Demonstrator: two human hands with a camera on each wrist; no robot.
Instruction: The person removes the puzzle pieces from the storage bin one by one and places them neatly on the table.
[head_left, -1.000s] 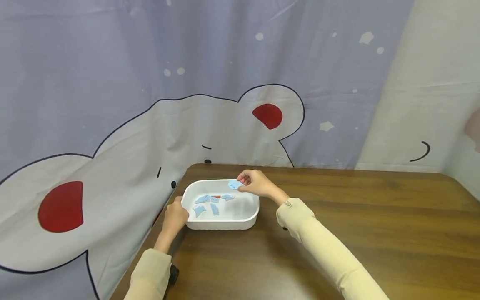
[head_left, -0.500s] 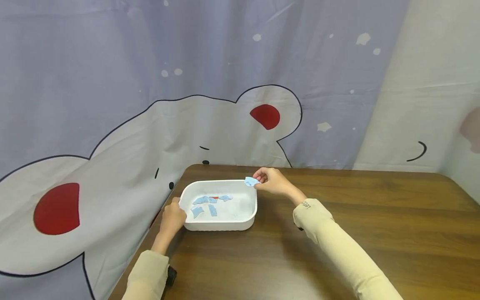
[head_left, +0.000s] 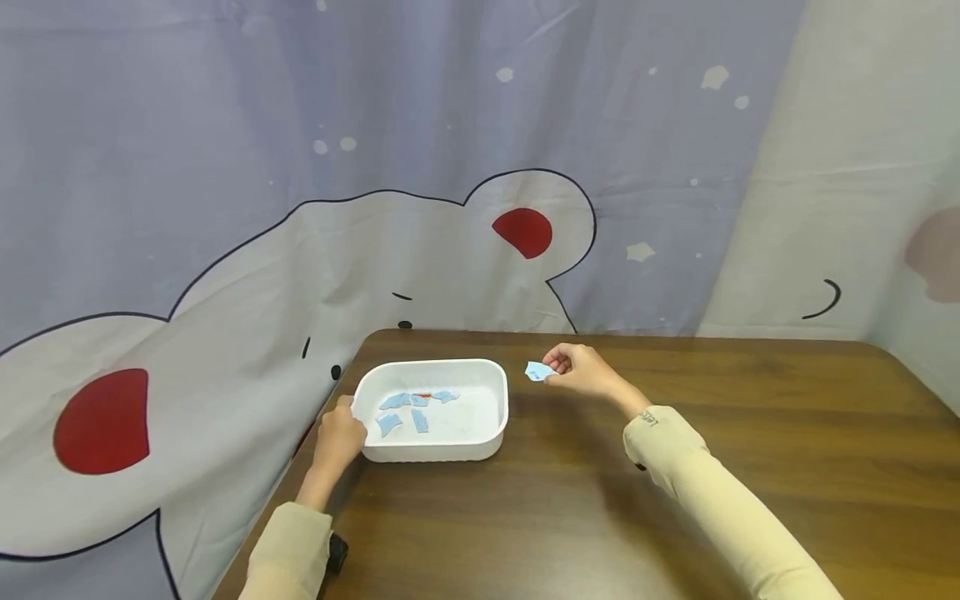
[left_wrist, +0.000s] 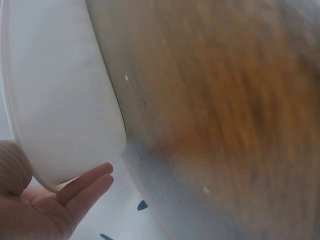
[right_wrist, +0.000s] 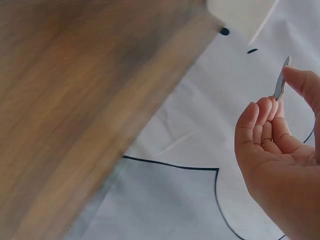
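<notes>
In the head view a white plastic basin (head_left: 435, 452) sits on the table's left part. My left hand (head_left: 340, 432) grips its left end; in the left wrist view the thumb is at the rim, with fingers (left_wrist: 87, 187) against the outer wall. Thumb and fingertips of my right hand (head_left: 581, 372) pinch a light-blue flat piece with an irregular outline (head_left: 537, 372), dark marks on its face, just right of the basin. It appears thin and edge-on in the right wrist view. Several similar blue pieces lie on the basin floor, one a narrow piece (head_left: 420, 420), another bearing red (head_left: 422, 397).
The brown wooden table (head_left: 555, 525) extends far to the right. Behind it and along its left edge hangs a patterned curtain (head_left: 420, 108) with a white bear print. A small dark object (head_left: 337, 553) shows by the left sleeve.
My right hand has carried the pinched blue piece from over the basin, past its right rim, to the right. The left hand keeps its hold on the basin.
</notes>
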